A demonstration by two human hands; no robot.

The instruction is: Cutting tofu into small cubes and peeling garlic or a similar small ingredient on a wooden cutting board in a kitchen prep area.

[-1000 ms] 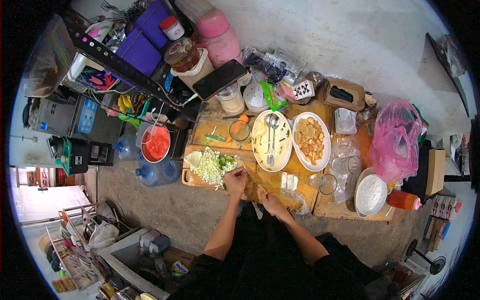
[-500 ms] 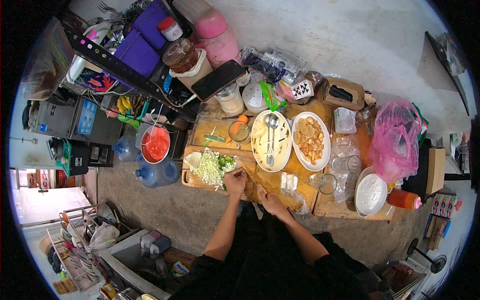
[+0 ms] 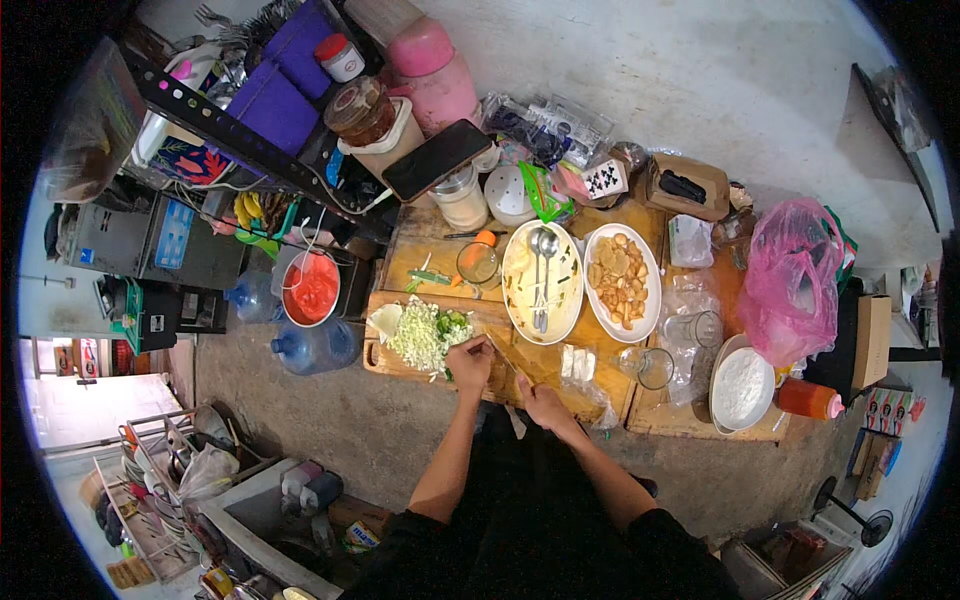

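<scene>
My right hand is closed on the handle of a knife, whose blade points up and leftward toward my left hand. My left hand has its fingers bent and pressed together at the right edge of a pile of chopped pale and green vegetables; what they grip is hidden. The pile lies on a wooden board. Just beyond are carrot pieces and a glass. An oval plate with spoons and another with brown pieces stand right of them, and a white wrapped item lies nearer.
A glass, white powder in a bowl, an orange bottle and a pink bag are rightward. A phone rests among containers; a red pot and water jugs stand left, a sink lower left.
My hands and the knife stay almost where they were. At the lower right, the dark shape beside my body has drawn back, so more of the floor shows.
</scene>
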